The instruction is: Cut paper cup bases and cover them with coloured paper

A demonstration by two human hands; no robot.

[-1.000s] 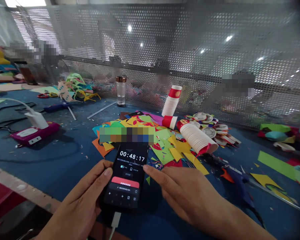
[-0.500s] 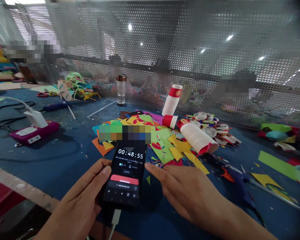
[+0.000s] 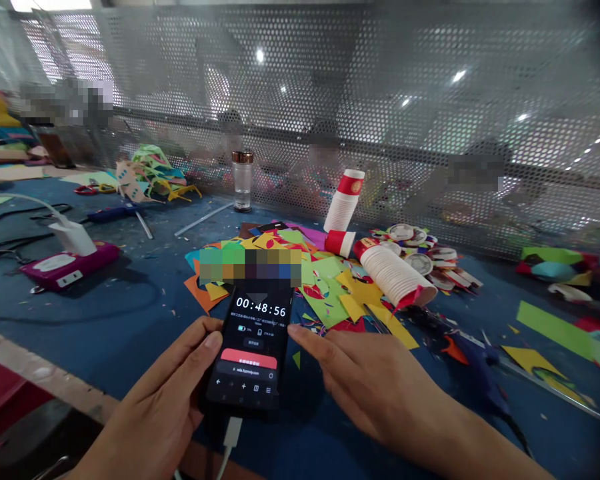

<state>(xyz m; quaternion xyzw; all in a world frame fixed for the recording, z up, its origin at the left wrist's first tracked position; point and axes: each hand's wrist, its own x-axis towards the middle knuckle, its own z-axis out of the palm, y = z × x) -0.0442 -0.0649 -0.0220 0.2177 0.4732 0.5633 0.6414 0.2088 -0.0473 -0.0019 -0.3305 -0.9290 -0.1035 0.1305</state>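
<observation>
A black smartphone (image 3: pixel 250 340) rests in my left hand (image 3: pixel 180 380), whose thumb and fingers close on its left edge. Its lit screen shows a timer at 00:48:56 and a red bar lower down; the top part is pixelated. From the phone's bottom edge runs a white charging cable (image 3: pixel 233 433). My right hand (image 3: pixel 380 380) is on the other side, index finger stretched out with its tip at the phone's right edge. The other fingers of that hand bend under and are partly hidden; I see nothing in them. Behind the phone lie coloured paper scraps (image 3: pixel 325 293).
Stacked paper cups (image 3: pixel 397 273) lie to the right, and another cup stack (image 3: pixel 343 203) leans at a perforated metal screen (image 3: pixel 405 87). A lidded bottle (image 3: pixel 243 183) stands mid-back. Glue guns (image 3: pixel 473 367) lie right and left. A purple power strip (image 3: pixel 70 267) holds a charger.
The timer on the phone has gone from 00:48:55 to 00:48:56. Both hands and the phone stay nearly in place.
</observation>
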